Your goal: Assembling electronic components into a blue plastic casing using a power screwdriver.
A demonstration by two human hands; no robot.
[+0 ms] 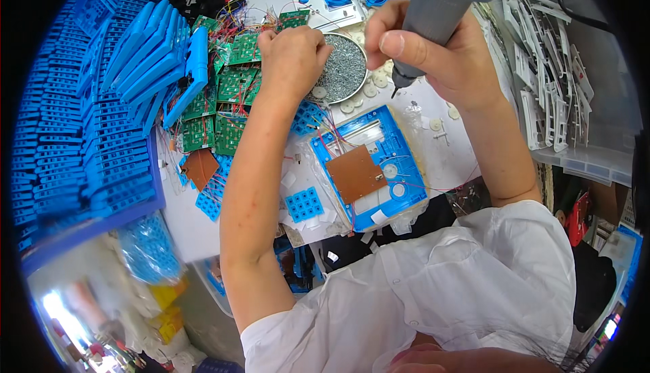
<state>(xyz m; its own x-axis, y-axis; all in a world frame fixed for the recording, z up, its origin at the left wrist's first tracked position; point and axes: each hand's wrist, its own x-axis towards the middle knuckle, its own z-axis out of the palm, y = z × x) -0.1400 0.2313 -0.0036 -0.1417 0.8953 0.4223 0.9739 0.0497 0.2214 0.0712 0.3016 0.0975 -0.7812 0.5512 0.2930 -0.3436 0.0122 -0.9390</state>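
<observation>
My right hand (433, 55) is wrapped round a grey electric screwdriver (443, 7), its thin bit pointing down above the table. At the left rim of a round dish of small silver screws (343, 68) is my left hand (292, 58), its fingers curled together. Whatever those fingers pinch is hidden. Below both hands lies a blue plastic housing (399, 146) with a brown circuit board (355, 173) in it and thin wires across it. Neither hand touches the housing.
Green circuit boards (237, 85) with wires lie left of my left arm. Blue plastic parts (115, 136) are stacked high at far left. White plastic strips (548, 68) fill a clear bin at right. A blue keypad (305, 204) and small white gear wheels (370, 89) lie on the table.
</observation>
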